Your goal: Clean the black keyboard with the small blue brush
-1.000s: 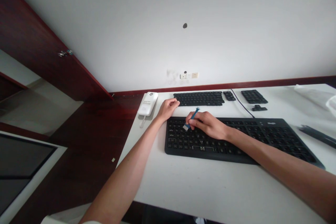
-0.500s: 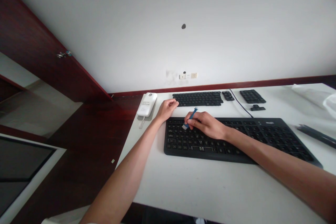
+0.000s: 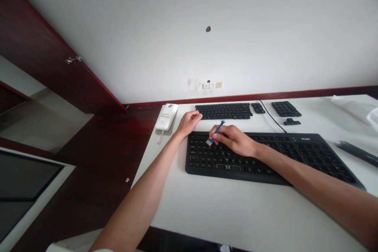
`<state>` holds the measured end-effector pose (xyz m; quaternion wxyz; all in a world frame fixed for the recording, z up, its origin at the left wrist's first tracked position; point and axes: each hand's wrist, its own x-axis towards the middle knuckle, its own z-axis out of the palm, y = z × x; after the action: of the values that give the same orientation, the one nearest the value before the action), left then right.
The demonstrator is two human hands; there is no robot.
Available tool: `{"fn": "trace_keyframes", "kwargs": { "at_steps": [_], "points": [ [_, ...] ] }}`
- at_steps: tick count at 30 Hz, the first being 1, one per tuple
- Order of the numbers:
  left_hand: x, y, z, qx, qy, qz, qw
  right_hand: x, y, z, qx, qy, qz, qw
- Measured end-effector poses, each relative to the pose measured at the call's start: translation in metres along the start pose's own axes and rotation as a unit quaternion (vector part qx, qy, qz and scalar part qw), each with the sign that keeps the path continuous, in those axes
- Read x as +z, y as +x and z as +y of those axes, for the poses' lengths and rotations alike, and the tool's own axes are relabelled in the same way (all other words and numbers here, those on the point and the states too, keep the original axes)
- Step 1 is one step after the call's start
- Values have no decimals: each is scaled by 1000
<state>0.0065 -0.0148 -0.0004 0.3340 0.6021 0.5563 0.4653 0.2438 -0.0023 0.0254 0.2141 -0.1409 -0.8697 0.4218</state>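
My right hand point(image 3: 233, 138) pinches a small blue brush point(image 3: 219, 126). Its pale bristles point(image 3: 209, 142) point down onto the upper left part of a black keyboard frame point(image 3: 233, 176), from which the keycaps are off. The brush's frayed-looking blue end sticks up above my fingers. My left hand point(image 3: 189, 122) rests by the keyboard's top left corner with its fingers curled closed, and I see nothing in them. Just beyond it lies a block of loose black keycaps point(image 3: 226, 111), laid out in rows.
Smaller keycap groups point(image 3: 285, 108) lie at the back right, beside the keyboard's cable point(image 3: 271, 116). A white handheld device point(image 3: 167, 117) with a strap is at the left table edge. On the right are a dark stick-like item point(image 3: 357, 152) and white plastic wrapping point(image 3: 354, 104).
The brush has tipped slightly over to the right in my right hand, its bristles still at the same keys. My left hand stays put. The whole view has shifted a little.
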Motion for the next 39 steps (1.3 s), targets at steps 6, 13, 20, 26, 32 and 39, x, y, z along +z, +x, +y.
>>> {"fn": "trace_keyframes", "kwargs": {
  "at_steps": [6, 13, 20, 26, 32, 39],
  "points": [
    [0, 0, -2, -15, -9, 4, 1000, -1, -1, 0, -10, -2, -13, 1000],
    [0, -1, 0, -8, -4, 2, 1000, -1, 0, 0, -12, 8, -15, 1000],
    [1, 1, -4, 0, 3, 5, 1000, -1, 0, -1, -6, 16, -25, 1000],
    [0, 1, -4, 1, -3, 6, 1000, -2, 0, -2, 2, 12, -28, 1000],
    [0, 0, -4, -7, -4, 6, 1000, -3, 0, -4, 10, 24, -13, 1000],
    [0, -1, 1, -8, -3, 3, 1000, -3, 0, -3, 21, 34, -17, 999]
  ]
}}
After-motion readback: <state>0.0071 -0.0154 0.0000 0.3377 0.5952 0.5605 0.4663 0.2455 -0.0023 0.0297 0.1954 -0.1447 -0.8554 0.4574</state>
